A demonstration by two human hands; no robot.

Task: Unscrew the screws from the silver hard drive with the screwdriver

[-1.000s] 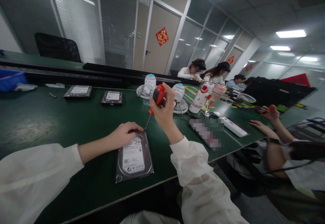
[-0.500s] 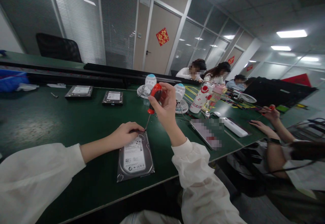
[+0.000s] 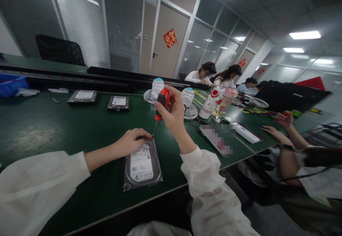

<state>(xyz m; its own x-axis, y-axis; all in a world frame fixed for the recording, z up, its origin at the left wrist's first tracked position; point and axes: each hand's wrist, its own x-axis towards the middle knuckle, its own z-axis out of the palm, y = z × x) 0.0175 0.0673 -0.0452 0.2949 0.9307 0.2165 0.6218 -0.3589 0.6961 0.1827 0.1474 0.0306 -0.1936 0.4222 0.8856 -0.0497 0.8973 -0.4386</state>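
A silver hard drive (image 3: 143,164) with a white label lies flat near the front edge of the green table (image 3: 88,189). My left hand (image 3: 133,140) is closed over its far left end, with fingertips near the far right corner; the fingers partly hide that end. In my right hand (image 3: 175,109) is a red-and-black screwdriver (image 3: 163,98), gripped by the handle. Its thin shaft slants down, the tip at the drive's far right corner beside my left fingertips. Whether a screw sits under the tip is too small to see.
Two more hard drives, one left (image 3: 82,96) and one nearer (image 3: 118,102), lie farther back. Small white fans (image 3: 188,97), a white bottle (image 3: 211,104), a phone (image 3: 213,139) and a white power strip (image 3: 247,133) stand or lie to the right. A co-worker's hands (image 3: 280,129) are at far right.
The view has shifted very slightly. My right hand and the screwdriver handle have turned a little; the tip stays at the same corner and my left hand keeps its place.
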